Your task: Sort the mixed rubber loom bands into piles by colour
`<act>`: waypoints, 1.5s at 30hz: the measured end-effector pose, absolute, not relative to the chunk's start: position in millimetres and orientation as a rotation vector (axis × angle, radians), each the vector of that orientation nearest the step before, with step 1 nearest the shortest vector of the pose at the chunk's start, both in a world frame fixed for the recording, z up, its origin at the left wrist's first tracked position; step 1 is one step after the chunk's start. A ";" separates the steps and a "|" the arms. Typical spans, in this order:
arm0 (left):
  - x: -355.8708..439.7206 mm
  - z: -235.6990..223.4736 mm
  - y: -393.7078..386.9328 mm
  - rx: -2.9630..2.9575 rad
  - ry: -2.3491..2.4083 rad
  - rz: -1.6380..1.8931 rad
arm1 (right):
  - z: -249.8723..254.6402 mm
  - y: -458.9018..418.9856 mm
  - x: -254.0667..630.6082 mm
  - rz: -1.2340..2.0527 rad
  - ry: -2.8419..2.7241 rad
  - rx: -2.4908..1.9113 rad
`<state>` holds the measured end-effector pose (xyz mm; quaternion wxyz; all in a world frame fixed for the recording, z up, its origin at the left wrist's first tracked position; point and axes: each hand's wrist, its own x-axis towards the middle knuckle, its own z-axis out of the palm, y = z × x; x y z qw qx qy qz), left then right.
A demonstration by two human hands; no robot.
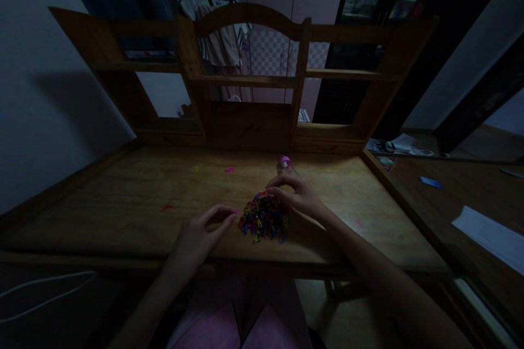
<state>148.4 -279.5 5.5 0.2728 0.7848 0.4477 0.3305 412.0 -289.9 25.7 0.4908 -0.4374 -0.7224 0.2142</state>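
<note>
A heap of small multicoloured bands (265, 217), perhaps rubber bands, lies on the wooden desk in front of me. To its left, my left hand (207, 227) pinches a small pink band (237, 211) between thumb and forefinger, just off the heap's edge. My right hand (295, 194) reaches over the heap's top right, thumb and forefinger closed at its upper edge. Whatever those fingertips hold is too small to make out. Sorted apart on the desk are a pink cluster (230, 170), a yellow cluster (197, 168) and a red piece (167, 207).
A small bottle with a pink cap (285, 162) stands just beyond my right hand. The desk's wooden shelf unit (245, 82) rises along the back. On the right, past a raised edge, a side surface holds white paper (491, 237) and a blue card (430, 181). The room is dim.
</note>
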 end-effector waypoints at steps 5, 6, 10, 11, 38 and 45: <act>139.1 17.6 -227.3 2.361 1.228 0.948 | 26.7 -286.9 418.5 0.515 -1.733 -1.048; 140.7 19.5 -210.9 2.394 1.238 0.939 | 26.6 -286.2 420.3 0.509 -1.732 -1.052; 156.5 17.1 -148.2 2.447 1.307 0.799 | 24.6 -283.3 427.7 0.455 -1.719 -1.077; 161.1 14.9 -136.5 2.469 1.327 0.781 | 23.9 -282.5 429.5 0.442 -1.713 -1.081; 231.1 39.6 -247.8 2.425 0.759 0.865 | 23.2 -278.6 433.8 0.549 -1.742 -1.094; 204.4 38.8 -244.8 2.343 0.899 0.947 | 27.6 -284.1 436.0 0.618 -1.671 -1.159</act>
